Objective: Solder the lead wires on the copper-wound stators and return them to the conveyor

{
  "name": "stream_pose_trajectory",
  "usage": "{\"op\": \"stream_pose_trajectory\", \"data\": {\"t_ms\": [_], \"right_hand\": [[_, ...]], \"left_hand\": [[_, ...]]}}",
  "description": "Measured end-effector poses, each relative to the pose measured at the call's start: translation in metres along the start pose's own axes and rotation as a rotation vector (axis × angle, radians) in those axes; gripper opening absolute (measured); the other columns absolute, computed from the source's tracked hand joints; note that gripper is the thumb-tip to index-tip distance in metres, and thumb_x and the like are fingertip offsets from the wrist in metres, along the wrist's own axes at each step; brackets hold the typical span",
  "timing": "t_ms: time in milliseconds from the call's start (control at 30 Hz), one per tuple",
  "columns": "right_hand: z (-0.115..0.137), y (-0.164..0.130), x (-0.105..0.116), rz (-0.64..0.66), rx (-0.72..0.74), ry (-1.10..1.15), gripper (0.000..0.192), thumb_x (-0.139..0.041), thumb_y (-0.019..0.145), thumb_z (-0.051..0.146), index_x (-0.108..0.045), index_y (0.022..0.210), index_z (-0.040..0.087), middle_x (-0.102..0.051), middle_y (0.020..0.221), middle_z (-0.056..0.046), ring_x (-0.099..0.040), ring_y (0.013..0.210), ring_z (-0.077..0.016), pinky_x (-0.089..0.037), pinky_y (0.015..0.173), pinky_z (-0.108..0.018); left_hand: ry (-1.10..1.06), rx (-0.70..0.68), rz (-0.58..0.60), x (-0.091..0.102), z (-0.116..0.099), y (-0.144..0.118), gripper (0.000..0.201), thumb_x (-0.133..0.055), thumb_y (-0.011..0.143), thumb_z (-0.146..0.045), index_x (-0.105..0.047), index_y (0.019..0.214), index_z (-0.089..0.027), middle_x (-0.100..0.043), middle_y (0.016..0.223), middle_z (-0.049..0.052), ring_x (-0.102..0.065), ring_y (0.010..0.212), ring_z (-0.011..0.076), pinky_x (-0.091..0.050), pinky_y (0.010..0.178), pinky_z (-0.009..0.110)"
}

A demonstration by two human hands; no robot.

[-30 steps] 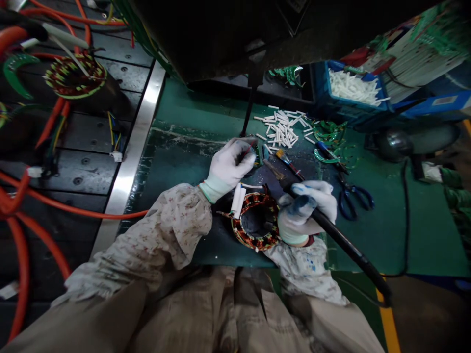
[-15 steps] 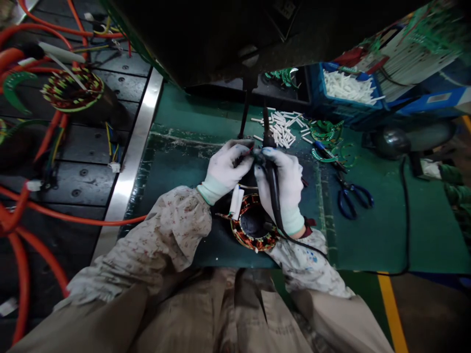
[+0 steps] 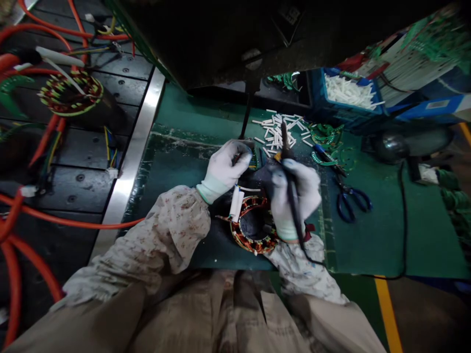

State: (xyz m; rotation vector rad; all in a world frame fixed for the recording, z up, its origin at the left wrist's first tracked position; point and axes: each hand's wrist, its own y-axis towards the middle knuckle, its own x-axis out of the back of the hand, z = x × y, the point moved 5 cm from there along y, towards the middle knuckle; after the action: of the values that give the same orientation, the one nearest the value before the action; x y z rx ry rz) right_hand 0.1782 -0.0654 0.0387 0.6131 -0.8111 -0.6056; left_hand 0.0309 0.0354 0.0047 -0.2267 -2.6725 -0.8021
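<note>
- Whereas half a second ago the soldering iron (image 3: 290,186) stood with its tip close beside the left hand's pinch point, it now sits further right, tip pointing away toward the scattered white sleeves (image 3: 280,128); a full second ago it lay slanted low to the right.
- Judgement: the iron has been brought up to the joint and drawn slightly off it, so the heating contact looks finished or paused, not in progress.
- The right hand (image 3: 294,196), gloved, is wrapped closed around the iron's black handle; the cord trails down past the wrist.
- The left hand (image 3: 225,169), gloved, has held its place across all three frames: fingertips pinched tight on a small bundle of wire leads (image 3: 246,154), just above the stator.
- The wound stator (image 3: 253,225) lies flat on the green bench mat (image 3: 176,162), between the two wrists, near the bench's front edge. Copper-red windings ring a dark open bore.
- Two white sleeved leads (image 3: 236,203) rise from its left rim toward the left hand.
- Whether the tip touches anything now cannot be told.
- Nearby: blue-handled scissors (image 3: 349,201) to the right, green ring boards (image 3: 327,142) beyond them, a blue bin (image 3: 346,110) of sleeves further back, a second stator (image 3: 69,93) on the left conveyor.
</note>
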Motion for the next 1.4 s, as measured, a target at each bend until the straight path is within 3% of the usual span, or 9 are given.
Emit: {"op": "stream_pose_trajectory", "data": {"t_ms": [100, 167, 367, 567, 700, 900, 1400], "right_hand": [[0.003, -0.006, 0.019, -0.259, 0.057, 0.147, 0.023, -0.051, 0.099, 0.043, -0.066, 0.093, 0.027, -0.06, 0.071, 0.004, -0.056, 0.062, -0.0135, -0.046, 0.077, -0.038], [0.006, -0.007, 0.023, -0.311, 0.101, 0.169, 0.031, -0.048, 0.1, 0.045, -0.066, 0.083, 0.026, -0.054, 0.06, 0.005, -0.052, 0.057, -0.0131, -0.044, 0.074, -0.037], [0.01, -0.004, 0.018, -0.233, 0.119, 0.143, 0.026, -0.051, 0.098, 0.042, -0.064, 0.082, 0.025, -0.053, 0.056, 0.005, -0.053, 0.056, -0.0137, -0.043, 0.074, -0.037], [0.01, -0.005, 0.02, -0.245, 0.12, 0.183, 0.032, -0.048, 0.101, 0.045, -0.065, 0.083, 0.025, -0.051, 0.05, 0.006, -0.051, 0.055, -0.0126, -0.041, 0.077, -0.037], [0.01, -0.004, 0.019, -0.204, 0.112, 0.161, 0.034, -0.045, 0.101, 0.047, -0.066, 0.084, 0.026, -0.052, 0.055, 0.005, -0.052, 0.056, -0.0128, -0.041, 0.075, -0.037], [0.01, -0.008, 0.023, -0.27, 0.108, 0.163, 0.026, -0.051, 0.098, 0.039, -0.065, 0.082, 0.025, -0.052, 0.058, 0.005, -0.051, 0.056, -0.0125, -0.041, 0.073, -0.036], [0.009, -0.006, 0.023, -0.145, 0.177, 0.112, 0.033, -0.046, 0.099, 0.045, -0.067, 0.084, 0.025, -0.054, 0.062, 0.005, -0.053, 0.058, -0.0114, -0.041, 0.082, -0.037]], "left_hand": [[-0.001, -0.005, 0.004, 0.0, -0.002, -0.001, 0.004, -0.058, 0.092, -0.021, -0.058, 0.088, -0.019, -0.073, 0.101, 0.005, -0.07, 0.097, 0.017, -0.055, 0.089, 0.029], [0.003, -0.004, 0.007, 0.0, -0.003, -0.002, 0.004, -0.058, 0.091, -0.021, -0.058, 0.088, -0.019, -0.073, 0.103, 0.005, -0.07, 0.099, 0.0169, -0.055, 0.09, 0.03], [0.016, -0.017, 0.003, 0.0, -0.004, -0.001, 0.003, -0.058, 0.091, -0.019, -0.059, 0.088, -0.019, -0.073, 0.104, 0.005, -0.07, 0.1, 0.0168, -0.056, 0.091, 0.03], [0.041, -0.02, 0.012, 0.0, -0.004, -0.001, 0.003, -0.059, 0.091, -0.02, -0.06, 0.089, -0.019, -0.073, 0.105, 0.005, -0.07, 0.101, 0.0178, -0.056, 0.091, 0.031], [0.05, -0.013, 0.018, 0.001, -0.005, -0.001, 0.004, -0.059, 0.092, -0.023, -0.06, 0.09, -0.019, -0.072, 0.107, 0.005, -0.069, 0.103, 0.018, -0.056, 0.093, 0.032], [0.049, -0.023, 0.023, 0.003, -0.006, -0.001, 0.006, -0.059, 0.092, -0.023, -0.061, 0.089, -0.019, -0.072, 0.109, 0.006, -0.069, 0.104, 0.0175, -0.056, 0.093, 0.033], [0.048, -0.053, 0.02, 0.002, -0.005, -0.003, 0.008, -0.058, 0.094, -0.025, -0.059, 0.088, -0.02, -0.071, 0.111, 0.006, -0.068, 0.105, 0.0173, -0.056, 0.094, 0.034]]}}
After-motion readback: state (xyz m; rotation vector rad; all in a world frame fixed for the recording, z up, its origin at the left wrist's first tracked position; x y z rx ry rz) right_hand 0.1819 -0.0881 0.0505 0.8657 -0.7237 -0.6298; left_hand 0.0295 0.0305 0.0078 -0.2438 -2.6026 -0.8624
